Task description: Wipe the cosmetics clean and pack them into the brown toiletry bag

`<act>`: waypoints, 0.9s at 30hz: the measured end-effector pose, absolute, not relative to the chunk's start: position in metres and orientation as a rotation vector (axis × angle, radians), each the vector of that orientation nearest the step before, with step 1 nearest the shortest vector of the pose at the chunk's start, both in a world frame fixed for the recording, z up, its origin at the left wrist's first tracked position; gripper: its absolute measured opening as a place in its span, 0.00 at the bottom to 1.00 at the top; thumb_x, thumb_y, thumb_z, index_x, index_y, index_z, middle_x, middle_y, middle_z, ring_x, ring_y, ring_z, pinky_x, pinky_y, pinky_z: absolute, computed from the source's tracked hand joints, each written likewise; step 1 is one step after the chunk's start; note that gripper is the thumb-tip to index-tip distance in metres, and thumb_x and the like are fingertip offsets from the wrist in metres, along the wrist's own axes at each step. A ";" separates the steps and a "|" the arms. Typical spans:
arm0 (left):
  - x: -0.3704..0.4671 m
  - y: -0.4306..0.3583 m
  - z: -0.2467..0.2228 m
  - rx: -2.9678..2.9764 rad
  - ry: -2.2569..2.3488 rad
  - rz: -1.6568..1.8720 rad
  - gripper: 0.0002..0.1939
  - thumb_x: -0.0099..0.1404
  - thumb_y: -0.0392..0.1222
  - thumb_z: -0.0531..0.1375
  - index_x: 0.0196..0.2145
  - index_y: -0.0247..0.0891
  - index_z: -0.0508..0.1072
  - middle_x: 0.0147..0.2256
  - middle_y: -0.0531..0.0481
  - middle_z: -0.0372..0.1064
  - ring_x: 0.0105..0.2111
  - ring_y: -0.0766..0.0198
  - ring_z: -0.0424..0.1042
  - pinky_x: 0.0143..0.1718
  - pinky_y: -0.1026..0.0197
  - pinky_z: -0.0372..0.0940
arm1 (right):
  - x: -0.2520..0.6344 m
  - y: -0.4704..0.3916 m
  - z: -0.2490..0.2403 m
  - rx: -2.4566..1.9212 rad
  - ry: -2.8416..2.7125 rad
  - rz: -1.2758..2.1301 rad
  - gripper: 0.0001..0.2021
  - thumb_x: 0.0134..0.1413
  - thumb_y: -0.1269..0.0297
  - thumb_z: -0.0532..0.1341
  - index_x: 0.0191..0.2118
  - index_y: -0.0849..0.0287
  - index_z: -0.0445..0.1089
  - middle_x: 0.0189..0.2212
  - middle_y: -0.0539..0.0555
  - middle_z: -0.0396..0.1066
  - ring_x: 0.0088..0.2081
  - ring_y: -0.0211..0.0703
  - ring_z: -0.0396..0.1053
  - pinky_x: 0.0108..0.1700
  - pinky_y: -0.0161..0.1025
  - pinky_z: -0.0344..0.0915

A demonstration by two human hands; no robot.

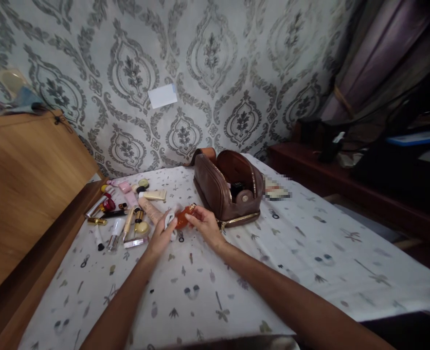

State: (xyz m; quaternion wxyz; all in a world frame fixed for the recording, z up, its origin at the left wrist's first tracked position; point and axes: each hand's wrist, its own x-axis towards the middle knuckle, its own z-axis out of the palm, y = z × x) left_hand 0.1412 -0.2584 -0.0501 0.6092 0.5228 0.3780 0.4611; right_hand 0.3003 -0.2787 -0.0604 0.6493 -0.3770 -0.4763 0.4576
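A white patterned sheet [291, 262] fills the lower centre, bearing scattered cosmetics [116, 231] centre-left, an open brown bag [209, 189] mid-frame and a pixelated item [276, 189] centre-right.

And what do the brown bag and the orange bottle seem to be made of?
Brown bag: leather or imitation leather, smooth, as its soft sheen suggests. Its zips look like polished metal, from their golden shine. Orange bottle: glass or clear plastic, glossy; its colour looks see-through, but I cannot tell which.
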 end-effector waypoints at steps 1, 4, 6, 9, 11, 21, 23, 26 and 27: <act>0.142 -0.261 -0.048 1.288 0.909 1.099 0.25 0.59 0.48 0.67 0.53 0.43 0.72 0.61 0.49 0.64 0.68 0.52 0.47 0.68 0.51 0.42 | 0.301 -0.279 -0.060 -0.883 -1.102 1.022 0.17 0.46 0.49 0.68 0.32 0.59 0.70 0.25 0.49 0.68 0.23 0.36 0.62 0.25 0.34 0.62; 0.147 -0.271 -0.040 1.652 0.925 1.147 0.27 0.63 0.48 0.63 0.58 0.42 0.68 0.64 0.47 0.60 0.67 0.53 0.50 0.69 0.52 0.38 | 0.301 -0.281 -0.061 -0.947 -1.209 0.968 0.13 0.49 0.53 0.66 0.33 0.59 0.72 0.24 0.48 0.68 0.23 0.36 0.60 0.25 0.33 0.59; 0.150 -0.276 -0.037 1.825 0.846 1.119 0.26 0.65 0.46 0.61 0.60 0.42 0.66 0.63 0.45 0.61 0.65 0.53 0.55 0.68 0.53 0.40 | 0.301 -0.282 -0.061 -0.964 -1.290 0.906 0.10 0.49 0.57 0.65 0.33 0.59 0.72 0.25 0.49 0.68 0.24 0.36 0.60 0.27 0.34 0.59; 0.152 -0.278 -0.035 1.903 0.773 1.080 0.24 0.67 0.43 0.59 0.59 0.40 0.68 0.60 0.44 0.65 0.62 0.53 0.61 0.67 0.54 0.46 | 0.300 -0.283 -0.062 -0.974 -1.338 0.868 0.08 0.48 0.60 0.64 0.31 0.59 0.72 0.27 0.49 0.69 0.26 0.37 0.62 0.29 0.34 0.59; 0.152 -0.277 -0.036 1.885 0.794 1.079 0.23 0.67 0.42 0.59 0.59 0.39 0.69 0.59 0.43 0.67 0.61 0.53 0.62 0.66 0.54 0.47 | 0.299 -0.283 -0.063 -0.981 -1.331 0.893 0.09 0.47 0.59 0.64 0.30 0.59 0.72 0.26 0.49 0.68 0.26 0.37 0.62 0.29 0.34 0.58; 0.151 -0.276 -0.038 1.791 0.870 1.115 0.25 0.60 0.40 0.65 0.55 0.40 0.71 0.56 0.43 0.69 0.59 0.52 0.64 0.65 0.53 0.50 | 0.297 -0.287 -0.052 -0.944 -1.051 1.038 0.19 0.43 0.49 0.68 0.29 0.56 0.62 0.21 0.46 0.64 0.20 0.35 0.59 0.22 0.33 0.57; 0.151 -0.274 -0.039 1.722 0.906 1.097 0.26 0.57 0.40 0.67 0.53 0.39 0.71 0.52 0.44 0.72 0.55 0.52 0.68 0.61 0.53 0.55 | 0.298 -0.289 -0.047 -0.958 -1.056 1.023 0.19 0.44 0.49 0.68 0.30 0.56 0.63 0.21 0.45 0.63 0.20 0.34 0.59 0.22 0.33 0.56; 0.149 -0.272 -0.037 1.609 0.955 1.039 0.25 0.54 0.44 0.68 0.50 0.38 0.73 0.45 0.47 0.76 0.46 0.54 0.73 0.51 0.55 0.66 | 0.300 -0.293 -0.038 -0.972 -1.120 1.015 0.18 0.45 0.48 0.67 0.31 0.56 0.63 0.22 0.45 0.63 0.20 0.33 0.58 0.22 0.32 0.56; 0.149 -0.272 -0.035 1.596 0.974 1.017 0.24 0.54 0.45 0.68 0.49 0.38 0.73 0.43 0.48 0.76 0.43 0.55 0.74 0.47 0.56 0.68 | 0.303 -0.294 -0.034 -0.974 -1.159 1.008 0.18 0.47 0.49 0.67 0.31 0.56 0.63 0.23 0.46 0.64 0.21 0.33 0.59 0.22 0.32 0.57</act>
